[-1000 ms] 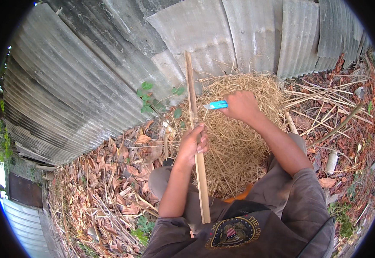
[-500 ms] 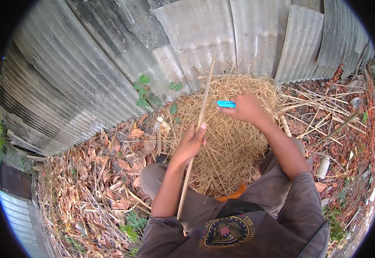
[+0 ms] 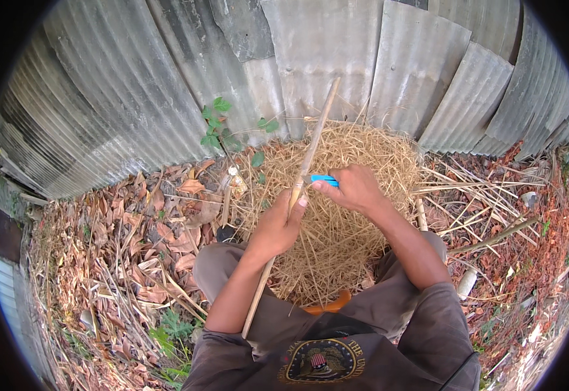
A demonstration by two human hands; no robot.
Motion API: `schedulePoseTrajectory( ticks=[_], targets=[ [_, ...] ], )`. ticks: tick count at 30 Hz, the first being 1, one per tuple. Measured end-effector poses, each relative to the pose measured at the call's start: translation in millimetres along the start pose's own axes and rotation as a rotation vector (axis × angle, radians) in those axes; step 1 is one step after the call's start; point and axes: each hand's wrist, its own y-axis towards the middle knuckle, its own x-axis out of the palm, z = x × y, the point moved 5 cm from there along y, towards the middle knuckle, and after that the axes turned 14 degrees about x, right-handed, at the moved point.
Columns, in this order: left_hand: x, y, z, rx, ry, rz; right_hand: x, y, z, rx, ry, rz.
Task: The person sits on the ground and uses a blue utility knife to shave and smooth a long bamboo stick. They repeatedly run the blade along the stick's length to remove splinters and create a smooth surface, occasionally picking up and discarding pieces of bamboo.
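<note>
My left hand (image 3: 276,226) is closed around a long, thin wooden stick (image 3: 318,133), which slants from my left forearm up toward the metal fence. A blue utility knife (image 3: 324,180) is gripped in my right hand (image 3: 356,189), its front end meeting the stick just above my left fingers. Whether the blade is cutting into the wood is too small to make out. Under both hands lies a heap of pale straw-like shavings (image 3: 343,247), spread between my bent legs and the fence.
A corrugated metal fence (image 3: 327,49) rises beyond the heap, with a leafy green plant (image 3: 211,124) at its foot. Several cut sticks (image 3: 473,189) lie to the right, near a whitish cylinder (image 3: 467,284). Dry leaves (image 3: 147,247) cover the ground at left. Something orange (image 3: 330,304) shows by my lap.
My right hand has brought the knife down and left, from apart to against the stick. My left hand sits slightly lower and further left. The whole view has shifted a little.
</note>
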Motion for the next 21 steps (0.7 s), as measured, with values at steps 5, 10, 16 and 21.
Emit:
schedulePoseTrajectory(
  ticks=[5,10,16,21],
  targets=[
    [5,-8,5,-0.042,0.044,-0.057,8,-2,7,-0.055,-0.064,0.081],
    [16,-16,5,-0.043,0.051,-0.136,25,19,44,0.168,-0.052,0.063],
    [48,-70,22,0.045,-0.161,-0.356,-59,50,236,0.821,0.049,0.262],
    [28,-56,-2,-0.221,-0.594,-0.176,-48,35,223,0.76,0.055,0.218]
  ],
)
